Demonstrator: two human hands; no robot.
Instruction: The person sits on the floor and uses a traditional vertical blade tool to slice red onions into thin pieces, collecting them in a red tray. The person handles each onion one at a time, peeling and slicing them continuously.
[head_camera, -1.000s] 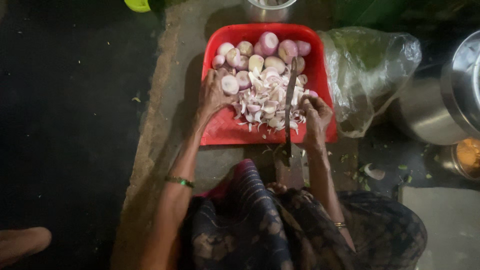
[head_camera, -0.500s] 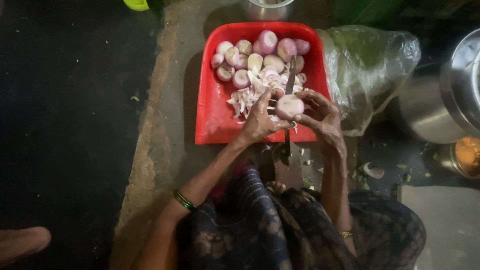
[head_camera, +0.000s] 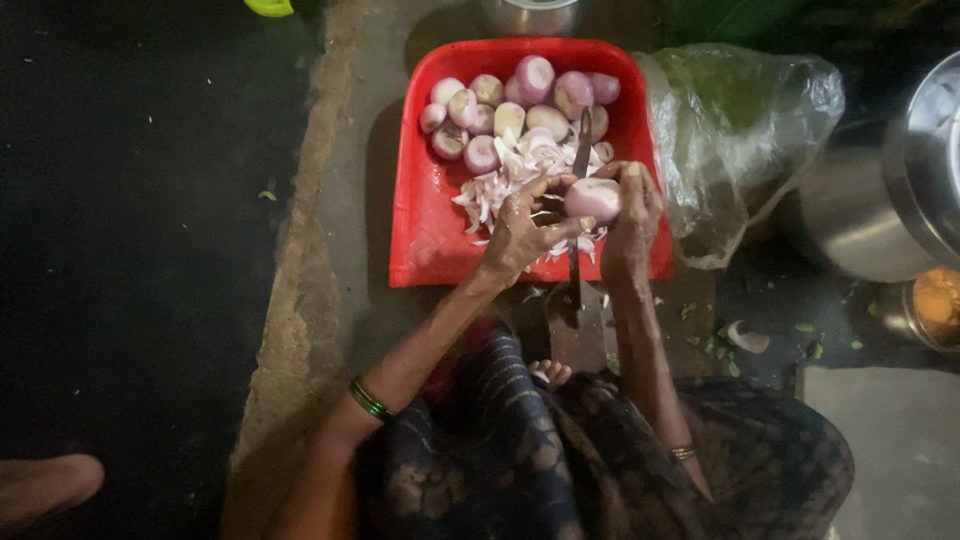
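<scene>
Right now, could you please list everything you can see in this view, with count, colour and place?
tray: one, red, on the floor ahead.
peeled onions: about a dozen, pink-white, far end of tray.
onion slices: a pile, pale, tray middle.
upright blade: one, dark, standing over the tray's near edge.
plastic bag: one, clear, right of tray.
steel pots: two, silvery, far right and top edge.
held onion: one, pink, against the blade.
bangles: green on left wrist, gold on right.
left hand: on the held onion.
right hand: on the held onion.

Left hand (head_camera: 520, 232) and right hand (head_camera: 630, 215) press a peeled onion (head_camera: 592, 198) onto an upright blade (head_camera: 579, 160).
</scene>
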